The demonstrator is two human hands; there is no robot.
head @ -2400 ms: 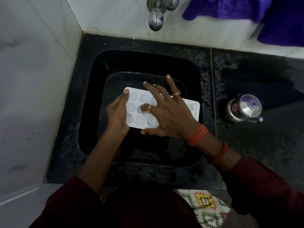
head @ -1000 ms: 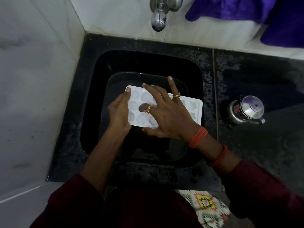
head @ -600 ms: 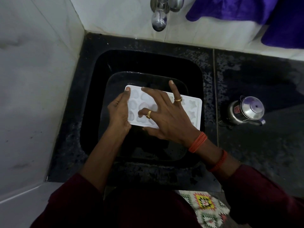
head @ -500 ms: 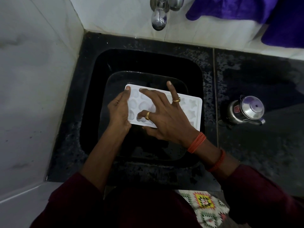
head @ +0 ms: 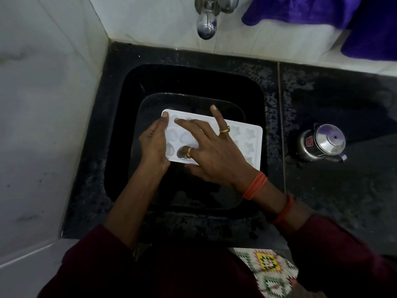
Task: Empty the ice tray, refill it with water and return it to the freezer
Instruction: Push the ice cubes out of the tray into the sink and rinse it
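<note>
While my left hand grips the ice tray, my right hand presses spread fingers onto cells beneath them.

Dark maroon sleeves cover both arms, the left sleeve and the right sleeve ending partway up the forearms. The right hand wears two gold rings on separate fingers. A bundle of orange threads circles its wrist, with a red band further up.

We see a white ice tray over the black sink, purple cloth beyond it, geometric-patterned mat before it.
</note>
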